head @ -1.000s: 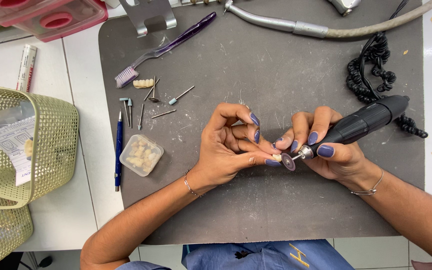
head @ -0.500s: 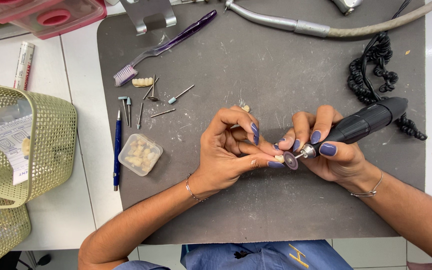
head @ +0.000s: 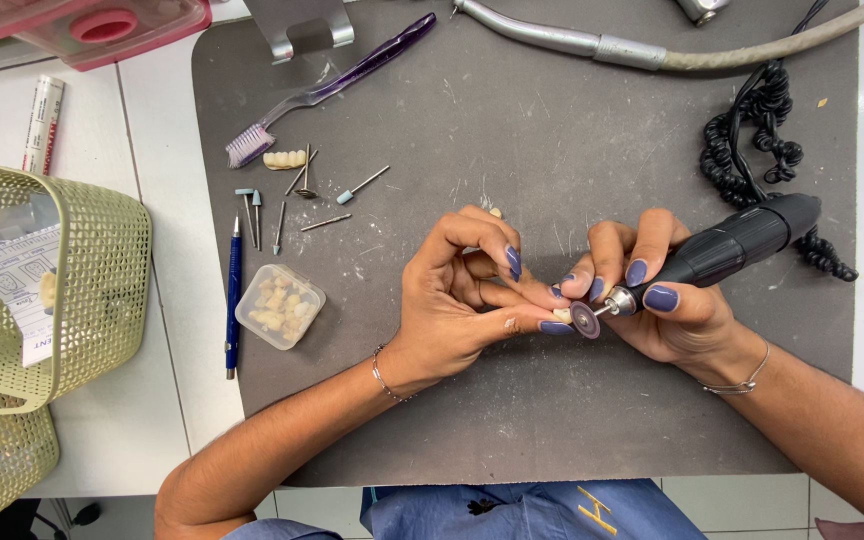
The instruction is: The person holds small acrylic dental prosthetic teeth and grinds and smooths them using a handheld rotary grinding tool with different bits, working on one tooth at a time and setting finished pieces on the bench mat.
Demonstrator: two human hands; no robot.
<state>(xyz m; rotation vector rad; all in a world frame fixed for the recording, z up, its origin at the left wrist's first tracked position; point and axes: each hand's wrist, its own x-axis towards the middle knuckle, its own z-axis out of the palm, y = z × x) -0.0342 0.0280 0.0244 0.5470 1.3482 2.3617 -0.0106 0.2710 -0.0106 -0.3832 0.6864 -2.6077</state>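
My left hand [head: 467, 290] pinches a small pale tooth-like piece [head: 562, 315] between thumb and fingertips, over the middle of a dark grey mat [head: 512, 120]. My right hand [head: 667, 300] grips a black rotary handpiece [head: 727, 248] like a pen. Its small round disc [head: 585, 320] touches the pale piece. A black coiled cord [head: 767, 130] runs from the handpiece to the upper right.
On the mat's left lie a purple toothbrush [head: 327, 88], a row of pale teeth [head: 285, 159], several burs [head: 297, 205] and a small clear box of pale pieces [head: 279, 306]. A blue pen [head: 233, 295] and green mesh baskets [head: 47, 290] sit at left; a grey hose [head: 652, 48] crosses the top.
Both hands have stayed in place, with only slight shifts of the fingers and disc against the small piece.
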